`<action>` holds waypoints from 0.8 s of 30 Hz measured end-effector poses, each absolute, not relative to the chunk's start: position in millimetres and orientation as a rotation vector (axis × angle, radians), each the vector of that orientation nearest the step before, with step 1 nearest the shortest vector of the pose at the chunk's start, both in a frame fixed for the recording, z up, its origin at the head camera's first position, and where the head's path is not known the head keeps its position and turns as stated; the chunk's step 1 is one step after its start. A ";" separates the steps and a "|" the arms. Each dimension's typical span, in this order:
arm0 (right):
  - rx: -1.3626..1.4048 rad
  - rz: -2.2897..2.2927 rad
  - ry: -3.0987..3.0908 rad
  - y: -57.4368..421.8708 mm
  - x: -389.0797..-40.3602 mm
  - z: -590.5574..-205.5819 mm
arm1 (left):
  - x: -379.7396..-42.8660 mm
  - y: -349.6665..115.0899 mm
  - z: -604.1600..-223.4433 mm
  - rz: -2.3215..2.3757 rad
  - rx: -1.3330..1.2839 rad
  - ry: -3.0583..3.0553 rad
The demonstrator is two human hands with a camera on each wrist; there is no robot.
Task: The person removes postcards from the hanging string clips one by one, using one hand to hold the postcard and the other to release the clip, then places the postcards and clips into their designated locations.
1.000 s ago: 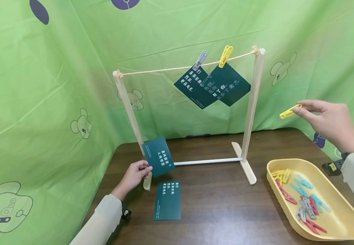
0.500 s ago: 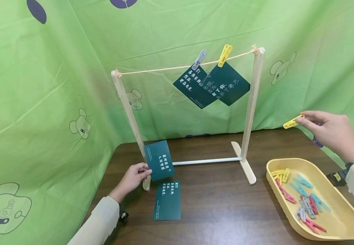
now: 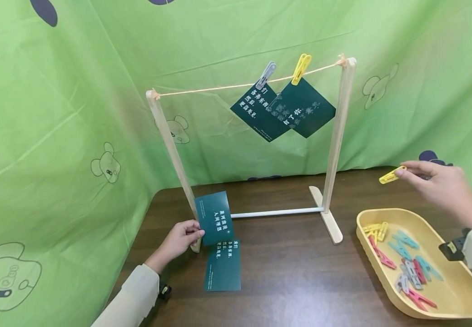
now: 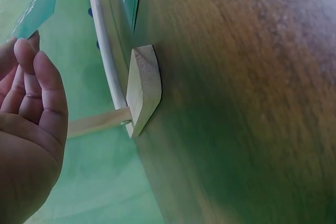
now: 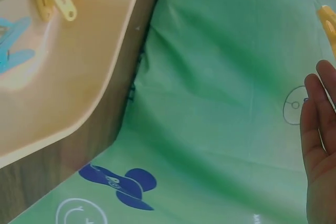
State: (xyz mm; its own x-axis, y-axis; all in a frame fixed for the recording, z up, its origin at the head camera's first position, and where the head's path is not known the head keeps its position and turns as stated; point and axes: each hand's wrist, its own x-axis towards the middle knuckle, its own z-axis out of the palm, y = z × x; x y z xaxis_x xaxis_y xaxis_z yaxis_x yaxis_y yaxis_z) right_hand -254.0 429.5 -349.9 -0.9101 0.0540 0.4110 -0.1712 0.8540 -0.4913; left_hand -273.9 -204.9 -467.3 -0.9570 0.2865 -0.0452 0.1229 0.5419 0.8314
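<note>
Green cloth (image 3: 56, 91): hangs behind and to both sides of the table; printed with cartoon animal heads.
Brown table (image 3: 285, 254): wood-grained top, bearing the rack and the tray.
Wooden rack (image 3: 337, 136): upright; two posts, a white rod (image 3: 276, 213) between them low down, an orange string (image 3: 219, 87) tied across the tops.
Yellow tray (image 3: 456, 277): on the table, right of the rack.
My left hand (image 3: 180, 238): narrow, near the foot of the left post; thumb and fingers pinch the raised card (image 3: 214, 219) at its lower left edge.
My right hand (image 3: 444, 184): thumb and fingertips hold the held yellow pin (image 3: 392, 175) above the far end of the tray.
Raised card: dark green, white lettering, clear of the table; overlaps the lower left post in the head view.
Flat card (image 3: 224, 274): lies on the table, its top edge partly behind the raised card in the head view.
Left hung card (image 3: 260, 120): on the string by one corner, under a grey pin (image 3: 265, 76).
Right hung card (image 3: 309, 109): likewise, under a yellow string pin (image 3: 301, 69); the two overlap.
Loose pins (image 3: 383, 231): in the tray; yellow, blue, red, grey.
</note>
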 end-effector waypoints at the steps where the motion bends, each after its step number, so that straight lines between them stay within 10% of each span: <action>1: 0.084 0.749 -2.616 429.9 -253.5 -351.1 | -273.5 -204.7 -466.8 1.381 0.355 2.599; 24: -0.008 0.839 -2.788 430.4 -231.2 -384.5 | -263.2 -209.5 -472.1 1.327 0.450 2.541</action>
State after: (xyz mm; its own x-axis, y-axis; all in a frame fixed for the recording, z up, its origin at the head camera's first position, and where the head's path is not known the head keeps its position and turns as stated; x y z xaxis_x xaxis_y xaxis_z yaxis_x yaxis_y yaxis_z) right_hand -231.2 430.4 -384.5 -0.9736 0.0710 0.2171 -0.0607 0.8361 -0.5453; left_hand -263.2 -209.5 -472.1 -0.9239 0.3766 -0.0683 0.1591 0.5402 0.8264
